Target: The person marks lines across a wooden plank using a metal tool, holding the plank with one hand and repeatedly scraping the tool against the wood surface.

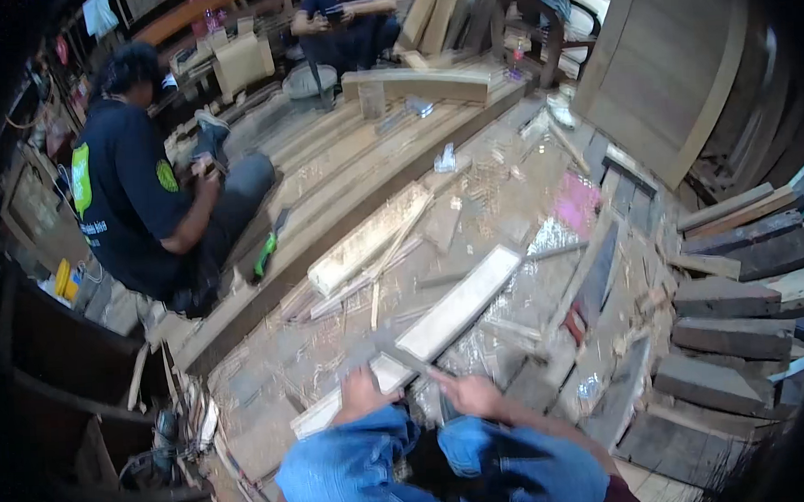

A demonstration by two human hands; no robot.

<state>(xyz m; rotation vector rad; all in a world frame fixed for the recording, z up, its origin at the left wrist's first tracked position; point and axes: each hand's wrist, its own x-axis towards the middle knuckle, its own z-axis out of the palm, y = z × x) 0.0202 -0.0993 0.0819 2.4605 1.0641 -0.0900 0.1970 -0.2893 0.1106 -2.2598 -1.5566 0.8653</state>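
A long pale wooden board lies slantwise in front of my knees, running from lower left to upper right. My left hand is closed on its near part, pressing on the wood. My right hand is closed round a tool with a flat grey blade. The blade crosses above the board just right of my left hand. Motion smears it, so its exact kind and whether it touches the wood do not show.
Wood scraps and shavings litter the floor. A thick timber beam runs behind the board, with a green-handled tool on it. One person sits at left, another at the back. Stacked planks stand at right.
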